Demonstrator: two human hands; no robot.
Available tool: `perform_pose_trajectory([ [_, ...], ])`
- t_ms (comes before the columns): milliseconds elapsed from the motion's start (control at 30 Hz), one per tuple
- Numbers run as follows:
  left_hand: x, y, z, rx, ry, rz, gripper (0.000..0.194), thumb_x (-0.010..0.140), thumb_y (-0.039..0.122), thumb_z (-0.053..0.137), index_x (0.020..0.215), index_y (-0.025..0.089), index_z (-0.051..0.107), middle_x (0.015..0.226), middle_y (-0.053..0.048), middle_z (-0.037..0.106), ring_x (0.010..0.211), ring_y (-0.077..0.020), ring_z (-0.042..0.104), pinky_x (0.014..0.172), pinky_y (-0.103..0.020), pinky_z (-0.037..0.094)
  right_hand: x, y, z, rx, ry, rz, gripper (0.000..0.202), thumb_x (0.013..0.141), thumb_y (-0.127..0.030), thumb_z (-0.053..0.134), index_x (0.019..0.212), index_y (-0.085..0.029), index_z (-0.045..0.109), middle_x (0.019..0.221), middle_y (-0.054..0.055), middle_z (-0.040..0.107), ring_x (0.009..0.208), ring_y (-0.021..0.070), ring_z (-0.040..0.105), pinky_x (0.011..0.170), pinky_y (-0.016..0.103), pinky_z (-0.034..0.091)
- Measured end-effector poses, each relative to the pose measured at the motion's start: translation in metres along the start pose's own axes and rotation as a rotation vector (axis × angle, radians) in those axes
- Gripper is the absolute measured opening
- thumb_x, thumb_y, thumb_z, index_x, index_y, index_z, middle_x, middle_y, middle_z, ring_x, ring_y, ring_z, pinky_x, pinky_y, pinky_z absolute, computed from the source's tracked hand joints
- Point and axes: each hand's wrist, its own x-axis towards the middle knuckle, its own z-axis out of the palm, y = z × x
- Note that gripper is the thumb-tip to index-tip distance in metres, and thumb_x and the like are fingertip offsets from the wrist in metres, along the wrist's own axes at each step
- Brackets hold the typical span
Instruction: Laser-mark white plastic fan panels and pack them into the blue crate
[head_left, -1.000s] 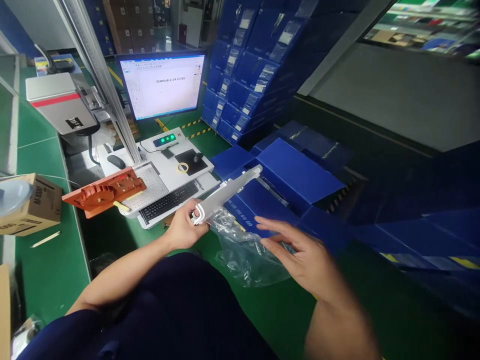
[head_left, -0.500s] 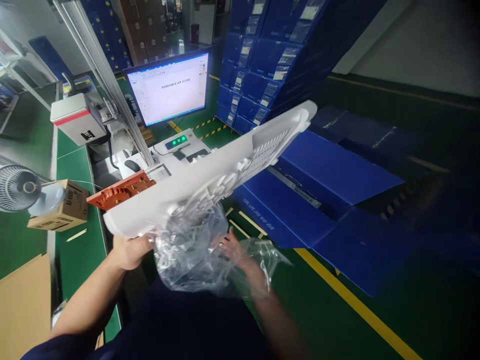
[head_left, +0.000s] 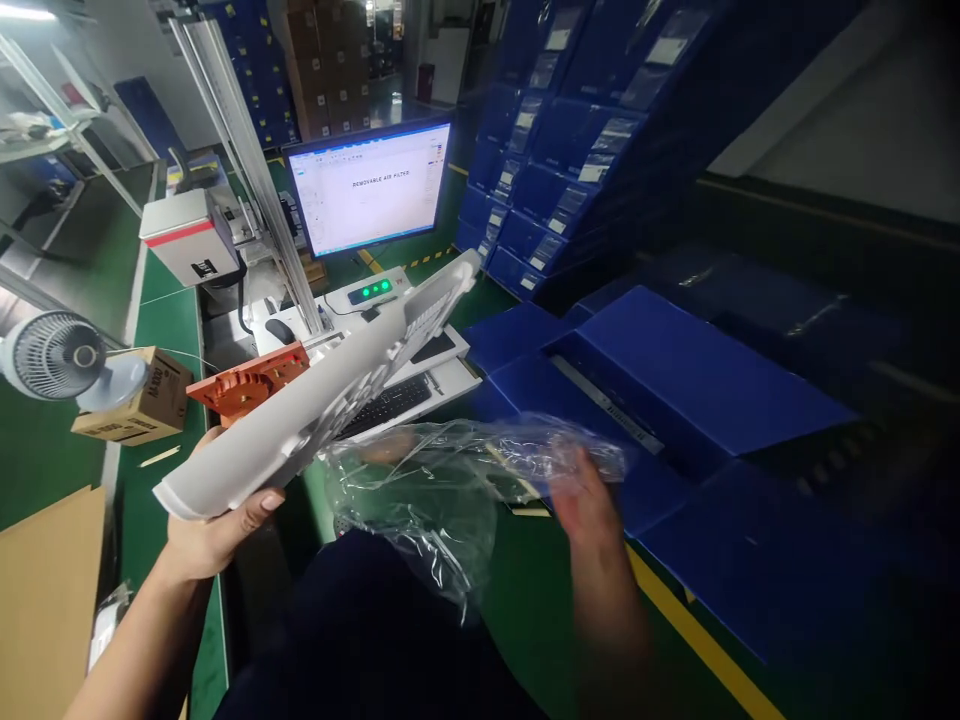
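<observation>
My left hand (head_left: pixel 214 530) grips the lower end of a long white plastic panel (head_left: pixel 277 410), thumb on its near side. The panel tilts up toward the right; slots and ribs show along its underside. Out to the right, my right hand (head_left: pixel 589 495) is closed on a clear plastic bag (head_left: pixel 420 490), which stretches back toward the panel and hangs in front of my body. Bag and panel look apart now. An orange-red fixture (head_left: pixel 247 385) stands just behind the panel.
A monitor (head_left: pixel 371 190) and a keyboard (head_left: pixel 390 405) are beyond the panel. At left are a marking-machine head (head_left: pixel 187 240), a fan (head_left: pixel 56 355) and a cardboard box (head_left: pixel 142 405). An opened blue carton (head_left: pixel 705 370) lies at right, before stacked blue boxes (head_left: pixel 547 150).
The bag, bunched against the panel before, has been pulled away to the right by my right hand. My left hand has moved the panel left and down.
</observation>
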Motion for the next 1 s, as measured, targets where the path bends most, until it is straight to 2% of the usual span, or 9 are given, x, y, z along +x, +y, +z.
perform_pose_trajectory([
  [67, 0.003, 0.006, 0.004, -0.001, 0.004, -0.008, 0.071, 0.079, 0.067, 0.092, 0.132, 0.026, 0.071, 0.108, -0.01, 0.077, 0.096, -0.0319, 0.077, 0.079, -0.041, 0.068, 0.004, -0.022, -0.007, 0.028, 0.196, -0.065, 0.06, 0.073, -0.052, 0.097, 0.121, -0.023, 0.076, 0.122, 0.007, 0.082, 0.115, 0.0309, 0.078, 0.107, 0.056, 0.065],
  [133, 0.006, 0.013, 0.013, -0.026, 0.004, -0.018, 0.062, 0.077, 0.064, 0.094, 0.119, 0.024, 0.074, 0.1, -0.008, 0.077, 0.091, -0.0295, 0.076, 0.075, -0.037, 0.067, -0.001, -0.043, -0.002, -0.071, 0.245, -0.156, 0.065, 0.073, -0.046, 0.099, 0.128, -0.02, 0.077, 0.13, 0.011, 0.08, 0.12, 0.0337, 0.077, 0.113, 0.057, 0.061],
  [200, 0.01, 0.02, 0.027, -0.078, -0.018, -0.048, 0.059, 0.076, 0.06, 0.095, 0.115, 0.021, 0.074, 0.097, -0.008, 0.077, 0.088, -0.0279, 0.076, 0.073, -0.036, 0.066, -0.014, -0.062, 0.017, -0.281, 0.184, -0.287, 0.064, 0.08, -0.049, 0.095, 0.132, -0.016, 0.078, 0.125, 0.015, 0.082, 0.111, 0.0346, 0.08, 0.107, 0.056, 0.064],
  [267, 0.013, 0.026, 0.045, -0.15, -0.048, -0.092, 0.062, 0.077, 0.058, 0.094, 0.119, 0.017, 0.073, 0.1, -0.011, 0.079, 0.088, -0.0275, 0.076, 0.075, -0.036, 0.066, -0.035, -0.078, 0.044, -0.505, 0.104, -0.514, 0.052, 0.086, -0.047, 0.092, 0.126, -0.016, 0.08, 0.12, 0.015, 0.084, 0.1, 0.0333, 0.082, 0.097, 0.052, 0.068],
  [367, 0.019, 0.03, 0.073, -0.289, -0.124, -0.136, 0.065, 0.078, 0.06, 0.094, 0.119, 0.014, 0.074, 0.106, -0.014, 0.081, 0.094, -0.0292, 0.077, 0.082, -0.038, 0.066, -0.071, -0.093, 0.088, -0.659, -0.084, -0.913, 0.017, 0.09, -0.025, 0.091, 0.097, -0.022, 0.077, 0.123, 0.013, 0.083, 0.104, 0.0302, 0.081, 0.091, 0.044, 0.07],
  [467, 0.026, 0.028, 0.098, -0.458, -0.183, -0.132, 0.071, 0.077, 0.07, 0.093, 0.117, 0.014, 0.075, 0.111, -0.015, 0.081, 0.1, -0.0315, 0.077, 0.088, -0.04, 0.065, -0.102, -0.103, 0.124, -0.645, -0.32, -1.123, 0.024, 0.093, -0.003, 0.08, 0.088, -0.024, 0.068, 0.127, 0.009, 0.081, 0.106, 0.0239, 0.081, 0.088, 0.035, 0.069],
  [633, 0.032, 0.029, 0.117, -0.647, -0.245, -0.13, 0.086, 0.07, 0.079, 0.094, 0.121, 0.013, 0.072, 0.117, -0.017, 0.08, 0.108, -0.0364, 0.075, 0.095, -0.047, 0.063, -0.126, -0.107, 0.152, -0.58, -0.634, -1.197, 0.032, 0.096, 0.007, 0.065, 0.095, -0.024, 0.071, 0.131, 0.007, 0.082, 0.093, 0.0187, 0.08, 0.083, 0.033, 0.066],
  [767, 0.032, 0.033, 0.117, -0.585, -0.273, -0.198, 0.063, 0.073, 0.052, 0.098, 0.115, 0.013, 0.071, 0.107, -0.012, 0.078, 0.097, -0.0306, 0.073, 0.088, -0.043, 0.062, -0.134, -0.102, 0.156, -0.578, -0.636, -1.207, 0.031, 0.095, 0.008, 0.066, 0.096, -0.023, 0.071, 0.128, 0.006, 0.084, 0.078, 0.019, 0.071, 0.073, 0.038, 0.059],
  [1000, 0.034, 0.034, 0.119, -0.516, -0.312, -0.221, 0.043, 0.069, 0.029, 0.082, 0.107, 0.015, 0.069, 0.093, -0.005, 0.073, 0.087, -0.0248, 0.07, 0.082, -0.039, 0.061, -0.148, -0.088, 0.143, -0.52, -0.598, -1.049, 0.039, 0.092, 0.013, 0.067, 0.105, -0.024, 0.075, 0.106, 0.006, 0.081, 0.09, 0.0185, 0.074, 0.084, 0.032, 0.062],
])
